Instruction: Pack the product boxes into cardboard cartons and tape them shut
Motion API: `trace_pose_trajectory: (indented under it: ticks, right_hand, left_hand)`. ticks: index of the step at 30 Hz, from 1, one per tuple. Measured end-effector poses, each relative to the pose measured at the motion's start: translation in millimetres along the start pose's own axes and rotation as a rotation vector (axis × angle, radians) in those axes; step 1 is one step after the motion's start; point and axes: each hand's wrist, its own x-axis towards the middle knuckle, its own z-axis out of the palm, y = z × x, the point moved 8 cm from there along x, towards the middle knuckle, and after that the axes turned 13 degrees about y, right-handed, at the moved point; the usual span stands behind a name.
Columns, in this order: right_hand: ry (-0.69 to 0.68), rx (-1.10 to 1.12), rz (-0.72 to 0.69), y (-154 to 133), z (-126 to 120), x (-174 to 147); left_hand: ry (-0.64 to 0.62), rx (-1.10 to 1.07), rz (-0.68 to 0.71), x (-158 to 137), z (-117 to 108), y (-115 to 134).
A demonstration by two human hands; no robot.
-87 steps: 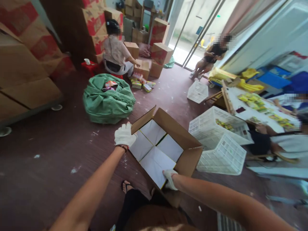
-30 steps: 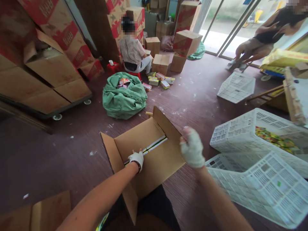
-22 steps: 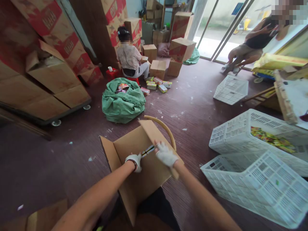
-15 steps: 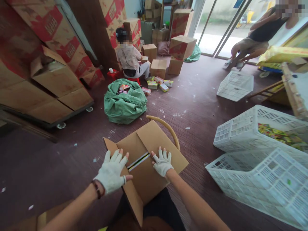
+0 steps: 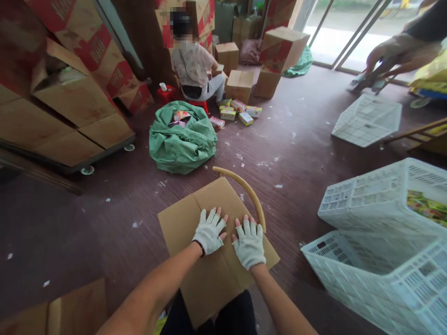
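A brown cardboard box [image 5: 209,288] stands between my knees, its top covered by folded-down flaps. My left hand [image 5: 210,231], in a white fingerless glove, lies with spread fingers on the middle of the top. Flat on the right-hand flap, near its edge, rests my right hand [image 5: 249,242], gloved the same way, fingers extended. Neither hand grips anything. What lies inside the box is hidden under the flaps. Just beyond the box curves a tan wooden rail [image 5: 246,188], like part of a chair or stool.
A green sack [image 5: 183,139] sits ahead, near small colourful packets [image 5: 228,113] and a seated person [image 5: 192,70]. White plastic crates [image 5: 363,195] line the right. Stacked cartons [image 5: 70,102] stand on a wheeled dolly at left. Another person [image 5: 401,51] bends near the doorway.
The left flap, raised before, now lies folded down, covering the gap with the striped strip. My left hand has moved right onto the top; my right hand has shifted slightly right.
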Motion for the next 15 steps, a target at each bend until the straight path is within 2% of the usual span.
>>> trace_pose_trajectory:
  ticks: [6, 9, 11, 13, 15]
  right_hand:
    - [0.058, 0.146, -0.008, -8.9, -11.3, 9.9]
    - [0.088, 0.201, 0.099, -1.1, -13.2, -2.2]
    - [0.163, 0.213, 0.332, 13.1, -15.5, -28.5]
    - [0.264, 0.247, 0.702, 28.9, -15.7, -69.8]
    - [0.300, 0.365, 1.085, 32.3, -5.8, -112.1]
  left_hand:
    - [0.024, 0.113, 0.014, 5.9, 1.7, -6.3]
    - [0.026, 0.151, 0.051, 10.3, -4.7, -3.5]
    - [0.036, 0.178, 0.080, 10.3, -13.8, -4.2]
    - [0.043, 0.190, 0.136, 10.6, -21.6, -5.4]
    - [0.049, 0.195, 0.219, 12.8, -23.9, -5.4]
